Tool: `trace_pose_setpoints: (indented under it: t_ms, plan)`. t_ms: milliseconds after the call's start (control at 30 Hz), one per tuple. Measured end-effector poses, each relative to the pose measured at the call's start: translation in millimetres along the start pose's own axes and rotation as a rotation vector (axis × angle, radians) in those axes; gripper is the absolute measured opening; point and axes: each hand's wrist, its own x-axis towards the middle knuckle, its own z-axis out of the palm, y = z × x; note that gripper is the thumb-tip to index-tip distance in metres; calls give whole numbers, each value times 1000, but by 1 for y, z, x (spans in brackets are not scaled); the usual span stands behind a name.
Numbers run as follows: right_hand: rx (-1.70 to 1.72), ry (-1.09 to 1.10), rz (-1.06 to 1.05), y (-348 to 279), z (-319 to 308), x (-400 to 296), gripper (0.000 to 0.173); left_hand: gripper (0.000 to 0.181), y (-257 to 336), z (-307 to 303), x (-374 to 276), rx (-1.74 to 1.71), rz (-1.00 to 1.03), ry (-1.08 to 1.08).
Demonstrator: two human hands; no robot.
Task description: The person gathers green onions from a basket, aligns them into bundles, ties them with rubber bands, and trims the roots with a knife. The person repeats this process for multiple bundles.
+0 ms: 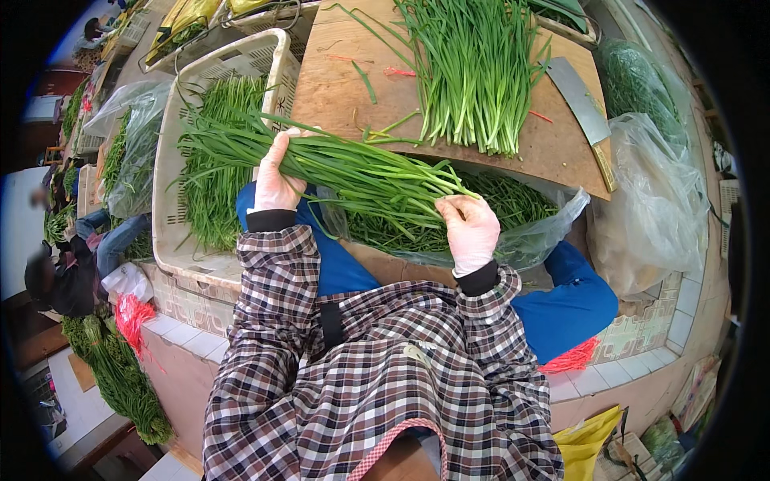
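Note:
A bunch of long green garlic chives (361, 171) lies across both hands, over an open plastic bag of loose greens (511, 195). Its leafy middle is gripped by my left hand (280, 168). At the pale stem ends, my right hand (469, 225) pinches some stalks between thumb and fingertips. Beyond them, a large pile of chives (475, 78) rests on a wooden board (343, 84), stem ends towards me. A cleaver (577, 99) lies at the board's right side, its handle near the corner. Red ties (400, 71) and leaf scraps are scattered on the board.
A white plastic crate (165, 198) holding more chives stands at the left. Clear plastic bags (649, 198) are at the right. Bundles of pink-red strips (133, 318) lie on the tiled ledge (204, 344) and near my knee. Another person (72, 270) sits at the far left.

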Motion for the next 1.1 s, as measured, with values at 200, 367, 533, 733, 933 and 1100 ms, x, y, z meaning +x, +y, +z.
trace_pose_setpoints:
  t_ms: [200,367,533,733,933,1100]
  plan:
    - [275,-95,483,48,-37,-5,17,19,4,-7,-3,-87,-37,24]
    - [-226,115,-181,-20,-7,5,25,20,-1,4,-1,-57,-11,1]
    - [29,167,-37,-16,11,2,12,21,-2,7,-2,-53,-48,-13]
    - [91,259,189,13,-7,-10,5,20,-3,13,-3,-12,-9,14]
    - [147,-62,-209,15,-31,9,27,19,0,3,-2,-72,-76,-20]
    - [-18,-303,-240,3,-29,28,42,22,4,1,-1,-84,-79,-19]
